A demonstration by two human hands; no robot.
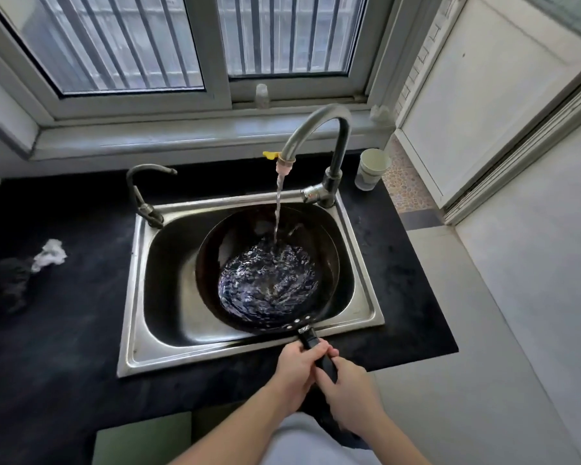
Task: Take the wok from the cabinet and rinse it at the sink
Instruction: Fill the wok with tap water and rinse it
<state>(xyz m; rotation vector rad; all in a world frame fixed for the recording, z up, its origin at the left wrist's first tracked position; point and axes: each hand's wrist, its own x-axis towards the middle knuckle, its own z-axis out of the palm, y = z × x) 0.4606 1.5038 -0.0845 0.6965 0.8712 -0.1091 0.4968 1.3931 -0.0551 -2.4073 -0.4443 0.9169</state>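
Note:
A dark round wok (212, 263) sits inside the steel sink (131, 330), its black handle (311, 338) pointing toward me over the front rim. Water runs from the tall curved faucet (319, 129) into the wok and pools, rippling, at its bottom. My left hand (297, 370) grips the handle nearer the wok. My right hand (349, 391) grips the same handle just behind it, closer to me. Most of the handle is hidden under my fingers.
A second small faucet (141, 196) stands at the sink's back left corner. A white crumpled cloth (51, 255) and a dark rag (12, 283) lie on the black counter at left. Stacked paper cups (371, 169) stand at the back right. A window is behind the sink.

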